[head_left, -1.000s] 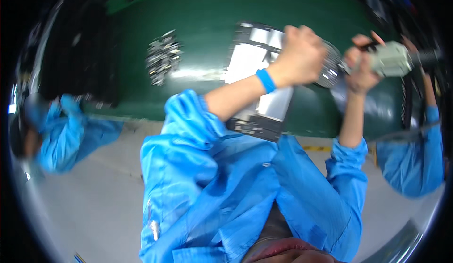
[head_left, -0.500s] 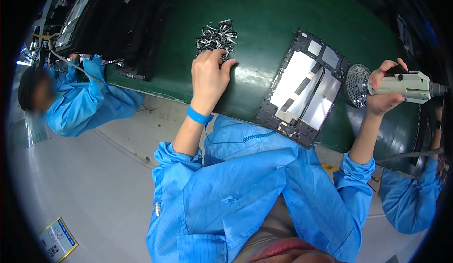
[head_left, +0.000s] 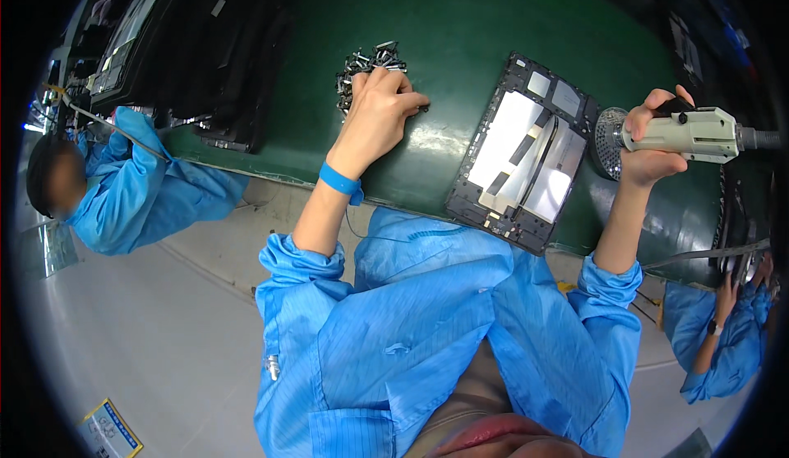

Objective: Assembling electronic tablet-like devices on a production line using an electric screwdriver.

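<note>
My left hand (head_left: pixel 380 115), wearing a blue wrist strap (head_left: pixel 340 182), reaches over a pile of small black and silver metal parts (head_left: pixel 355 65). Its thumb and fingertips pinch a small dark part (head_left: pixel 424 108) just right of the pile; most of that part is hidden. My right hand (head_left: pixel 651 142) grips a cream-coloured handheld tool (head_left: pixel 694 136) with a round, dimpled metal head (head_left: pixel 609 142) and a hose at its other end. Between my hands lies an opened flat tablet-like panel (head_left: pixel 503 142), black-framed with silver plates inside, tilted on the green table (head_left: pixel 444 14).
Stacked dark panels (head_left: pixel 185 55) fill the table's left side. A co-worker in blue (head_left: pixel 156 191) sits at the left edge. Another person's sleeve (head_left: pixel 723 359) shows at the right, beside dark equipment. The table's front edge (head_left: pixel 288 174) runs before my lap.
My left hand has moved a little up and right across the pile, with the pinched part now at its right. My right hand and the tool have shifted slightly left.
</note>
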The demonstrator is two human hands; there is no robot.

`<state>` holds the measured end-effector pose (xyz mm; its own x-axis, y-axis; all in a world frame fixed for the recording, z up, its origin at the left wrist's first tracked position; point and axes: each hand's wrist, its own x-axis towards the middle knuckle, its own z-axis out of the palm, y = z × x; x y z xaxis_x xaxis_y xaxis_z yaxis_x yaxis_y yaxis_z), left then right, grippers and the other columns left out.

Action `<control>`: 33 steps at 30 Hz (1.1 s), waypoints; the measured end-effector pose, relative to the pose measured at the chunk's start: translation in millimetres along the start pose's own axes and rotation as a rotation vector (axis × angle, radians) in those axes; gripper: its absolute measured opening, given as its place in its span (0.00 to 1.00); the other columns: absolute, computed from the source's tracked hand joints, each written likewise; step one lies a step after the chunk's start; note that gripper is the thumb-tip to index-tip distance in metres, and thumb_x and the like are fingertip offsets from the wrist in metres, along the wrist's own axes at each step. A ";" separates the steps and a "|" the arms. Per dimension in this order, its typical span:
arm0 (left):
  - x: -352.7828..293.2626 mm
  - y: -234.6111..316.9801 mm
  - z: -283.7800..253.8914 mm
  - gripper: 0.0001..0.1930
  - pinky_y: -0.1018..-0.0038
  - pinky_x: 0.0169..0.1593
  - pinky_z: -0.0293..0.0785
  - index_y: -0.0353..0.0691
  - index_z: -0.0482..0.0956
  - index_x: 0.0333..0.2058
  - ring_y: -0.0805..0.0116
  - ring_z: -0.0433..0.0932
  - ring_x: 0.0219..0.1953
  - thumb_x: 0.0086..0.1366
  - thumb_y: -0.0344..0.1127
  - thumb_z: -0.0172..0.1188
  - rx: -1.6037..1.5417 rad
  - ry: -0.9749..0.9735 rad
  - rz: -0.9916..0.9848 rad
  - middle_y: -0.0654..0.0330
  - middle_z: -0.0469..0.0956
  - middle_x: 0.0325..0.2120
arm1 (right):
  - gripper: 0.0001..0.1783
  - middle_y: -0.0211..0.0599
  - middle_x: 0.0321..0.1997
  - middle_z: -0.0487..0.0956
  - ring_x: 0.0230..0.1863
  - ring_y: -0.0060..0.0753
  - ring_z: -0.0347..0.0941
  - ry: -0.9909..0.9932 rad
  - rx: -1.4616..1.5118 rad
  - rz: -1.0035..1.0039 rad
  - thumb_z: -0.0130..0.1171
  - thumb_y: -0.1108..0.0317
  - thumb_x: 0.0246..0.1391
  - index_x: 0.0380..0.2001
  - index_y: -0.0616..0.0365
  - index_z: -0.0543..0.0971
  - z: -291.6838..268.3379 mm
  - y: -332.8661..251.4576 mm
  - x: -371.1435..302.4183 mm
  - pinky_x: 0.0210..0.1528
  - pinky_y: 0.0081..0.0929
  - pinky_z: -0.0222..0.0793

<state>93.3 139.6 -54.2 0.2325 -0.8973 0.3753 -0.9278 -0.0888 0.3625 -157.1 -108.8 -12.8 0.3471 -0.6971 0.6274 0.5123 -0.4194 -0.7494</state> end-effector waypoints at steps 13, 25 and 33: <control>57.0 15.7 11.4 0.05 0.79 0.36 0.77 0.28 0.80 0.34 0.71 0.80 0.28 0.58 0.22 0.61 -1.132 0.010 -0.410 0.54 0.81 0.28 | 0.64 0.51 0.40 0.74 0.18 0.21 0.68 -0.039 0.127 -0.029 0.62 0.25 0.31 0.57 0.72 0.60 4.1 -1.2 11.0 0.19 0.17 0.64; 133.7 17.4 67.5 0.04 0.75 0.33 0.74 0.33 0.83 0.29 0.73 0.77 0.25 0.53 0.26 0.65 -0.712 -0.080 -0.345 0.57 0.80 0.21 | 0.33 0.50 0.43 0.74 0.19 0.19 0.66 -0.260 0.269 -0.227 0.60 0.63 0.55 0.57 0.70 0.60 48.0 -2.4 59.7 0.21 0.18 0.64; 144.4 31.6 63.1 0.04 0.72 0.34 0.75 0.32 0.83 0.28 0.62 0.80 0.26 0.52 0.25 0.64 -0.480 -0.118 -0.262 0.50 0.81 0.23 | 0.37 0.45 0.37 0.74 0.14 0.17 0.64 -0.053 0.370 -0.002 0.67 0.64 0.50 0.58 0.64 0.59 71.1 -11.1 56.0 0.13 0.14 0.61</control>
<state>79.1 -20.1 -42.4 0.3777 -0.9164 0.1324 -0.5996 -0.1331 0.7892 -87.5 -101.8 45.7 0.3813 -0.6615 0.6458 0.7586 -0.1755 -0.6275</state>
